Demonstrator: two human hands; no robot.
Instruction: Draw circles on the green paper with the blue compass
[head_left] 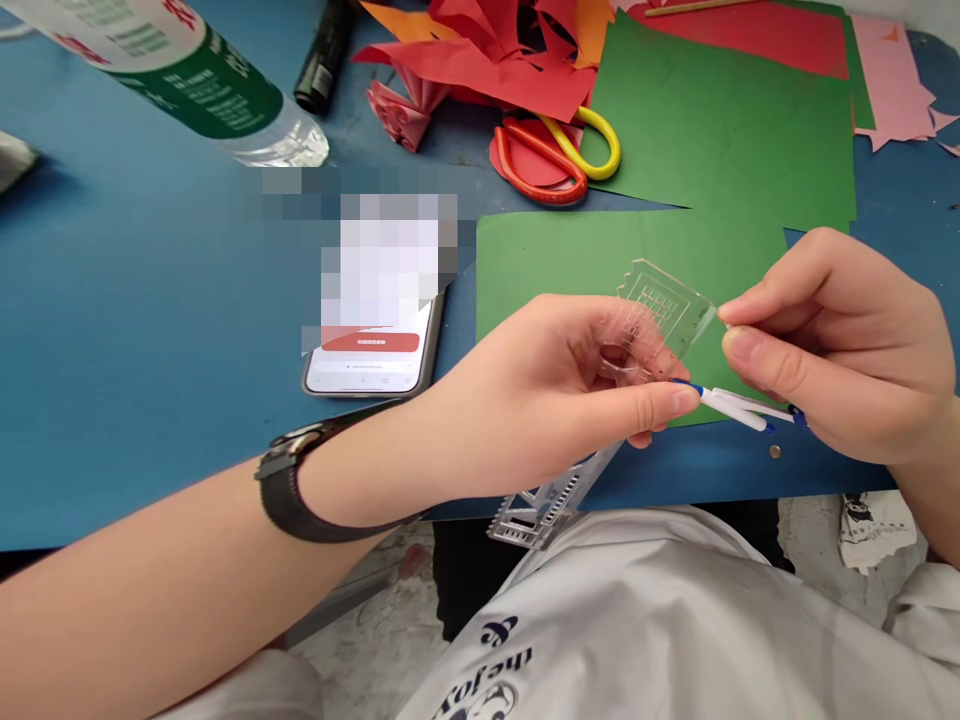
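Observation:
My left hand (592, 390) is closed round a clear plastic stencil ruler (660, 310); its cut-out end shows above the fingers. Below the wrist, another length of clear stencil (547, 500) hangs over the table edge; the hand hides whether both are one piece. Under my left thumb sits a slim white-and-blue tool (739, 408) with two leg-like parts, similar to a drawing compass. My right hand (840, 345) pinches thumb and forefinger together at the stencil's right corner. Something tiny and pale shows at those fingertips, too small to name.
Green paper sheets (735, 110) lie beneath and beyond my hands. Scissors with red and yellow handles (540, 165) rest beside red paper scraps (495, 70). A phone (367, 375), a water bottle (247, 100) and a black cylinder (322, 60) are on the blue table (150, 350).

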